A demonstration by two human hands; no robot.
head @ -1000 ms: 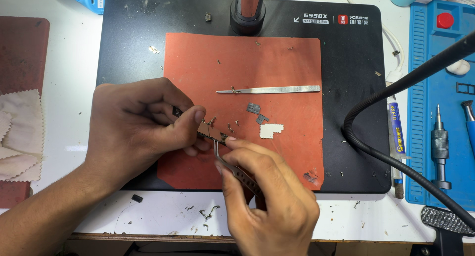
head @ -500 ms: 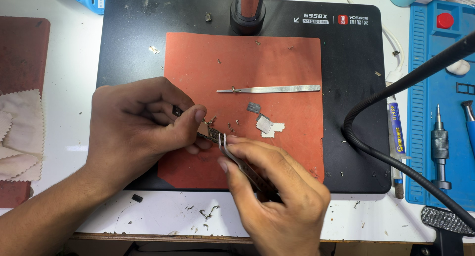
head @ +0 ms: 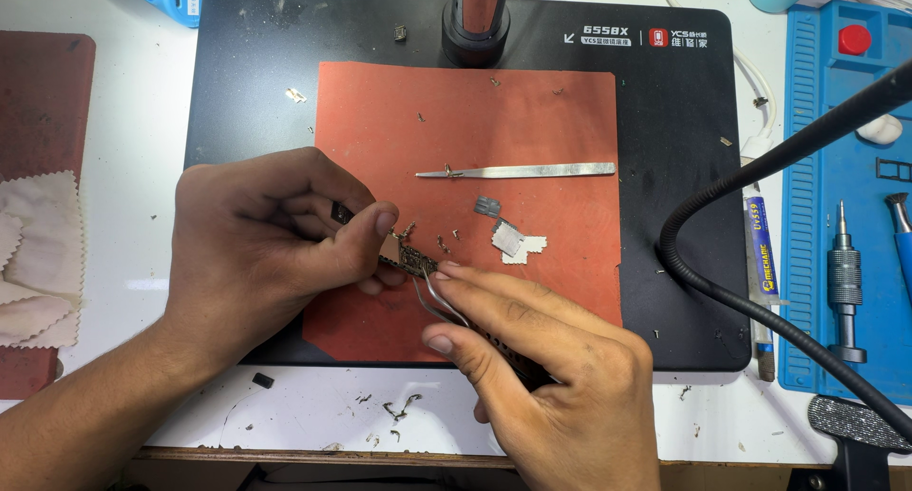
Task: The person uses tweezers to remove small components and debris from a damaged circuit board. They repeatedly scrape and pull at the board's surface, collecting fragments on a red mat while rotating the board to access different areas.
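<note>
A white tabletop (head: 133, 216) carries a black work mat (head: 665, 263), and on it lies an orange-red silicone pad (head: 532, 121) strewn with small metal scraps. At the pad's 8 o'clock corner the left hand (head: 256, 254) pinches a small circuit board (head: 404, 254) between thumb and fingers, the board jutting toward 3 o'clock. The right hand (head: 541, 368), coming in from 5 o'clock, is closed around curved tweezers (head: 437, 296) whose tips touch the board's lower edge. A straight pair of tweezers (head: 518, 171) lies free near the pad's centre, with grey and white shield pieces (head: 508, 235) just below it. At 3 o'clock a white tube with a blue and yellow label (head: 760, 254) lies on the mat's edge beside a blue tray (head: 817, 292) holding a screwdriver (head: 844, 282). A black flexible arm (head: 703, 282) curves across that side. Bare pad stays open at 12 o'clock.
</note>
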